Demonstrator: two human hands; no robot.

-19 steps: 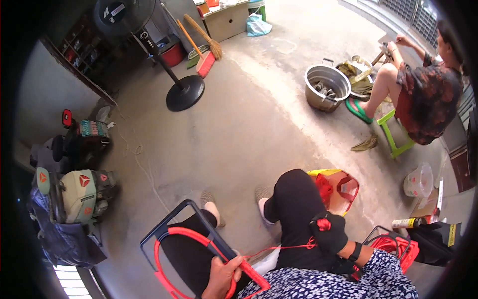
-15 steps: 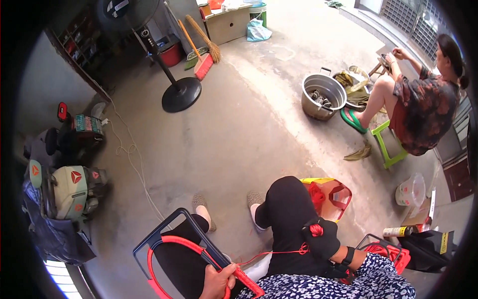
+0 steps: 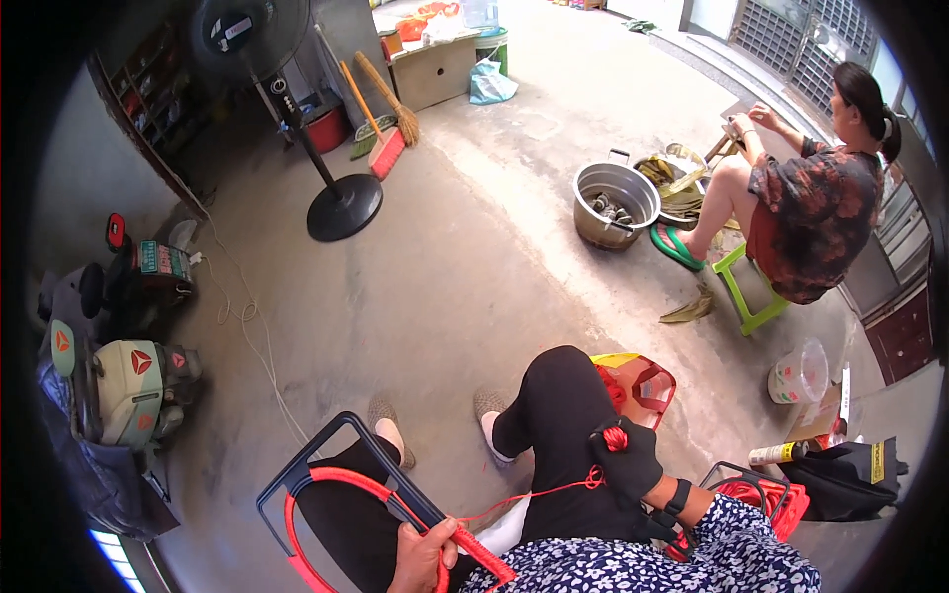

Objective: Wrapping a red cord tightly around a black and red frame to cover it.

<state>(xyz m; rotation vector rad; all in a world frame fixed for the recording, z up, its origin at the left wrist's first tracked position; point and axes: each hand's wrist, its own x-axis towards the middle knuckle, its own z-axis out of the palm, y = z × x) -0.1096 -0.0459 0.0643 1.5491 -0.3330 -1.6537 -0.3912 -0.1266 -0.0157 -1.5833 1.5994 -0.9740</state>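
The left hand (image 3: 423, 555) is bare and curled tight around a red wrapped hoop (image 3: 336, 484). The hoop lies on a dark frame (image 3: 297, 474) that rests across the person's lap. The right hand (image 3: 625, 461) wears a black glove. It is closed around a small ball of red cord (image 3: 615, 438), up by the bent knee. A thin red string (image 3: 529, 494) runs from the right hand down to the hoop, pulled almost straight between the two hands.

Just past the knee, a red basket (image 3: 647, 387) sits on the gray floor (image 3: 445, 287). Another red basket (image 3: 766, 494) is low on the right, near a black bag (image 3: 845, 479).

Far off, another person (image 3: 806, 212) sits on a green stool (image 3: 746, 287) beside a big metal pot (image 3: 613, 203). A black fan (image 3: 341, 203) stands well away on the left, with a broom (image 3: 386, 104) near it.
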